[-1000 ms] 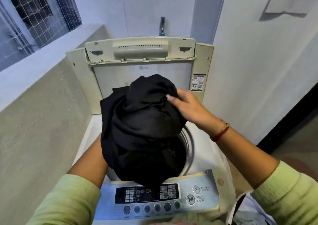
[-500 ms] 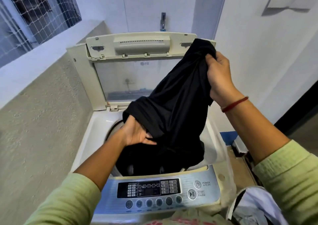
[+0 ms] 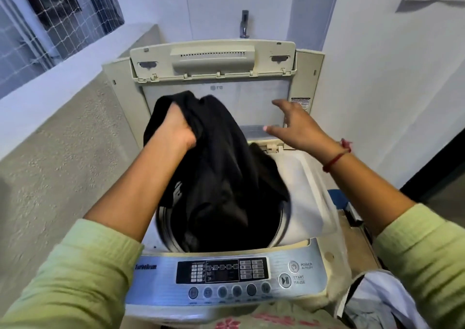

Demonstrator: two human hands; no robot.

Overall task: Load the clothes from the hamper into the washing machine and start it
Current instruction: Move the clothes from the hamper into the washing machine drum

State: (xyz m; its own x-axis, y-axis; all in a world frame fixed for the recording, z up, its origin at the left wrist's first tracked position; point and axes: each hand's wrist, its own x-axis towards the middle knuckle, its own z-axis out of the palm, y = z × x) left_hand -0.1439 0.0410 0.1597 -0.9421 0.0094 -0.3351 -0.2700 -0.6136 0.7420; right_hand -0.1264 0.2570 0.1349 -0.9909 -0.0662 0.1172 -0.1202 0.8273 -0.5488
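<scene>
A top-loading washing machine (image 3: 307, 177) stands in front of me with its lid (image 3: 214, 59) raised upright. My left hand (image 3: 176, 130) is shut on a black garment (image 3: 226, 167) above the drum (image 3: 281, 225). The cloth's lower end hangs down into the dark opening. My right hand (image 3: 297, 125) hovers to the right of the garment with fingers spread and nothing in it. The control panel (image 3: 221, 276) runs along the machine's near edge, with the start/pause button (image 3: 284, 280) at its right. A hamper with white cloth (image 3: 377, 303) shows at the bottom right.
A rough grey half-wall (image 3: 50, 177) runs close along the left side, below a netted window (image 3: 37, 21). A white wall (image 3: 390, 89) stands on the right. A tap (image 3: 244, 24) is fixed behind the lid. Pink-patterned fabric (image 3: 251, 321) lies at the bottom edge.
My right hand has let go of the black garment and opened. My left hand has risen with the cloth bunched in it, and the garment hangs deeper into the drum.
</scene>
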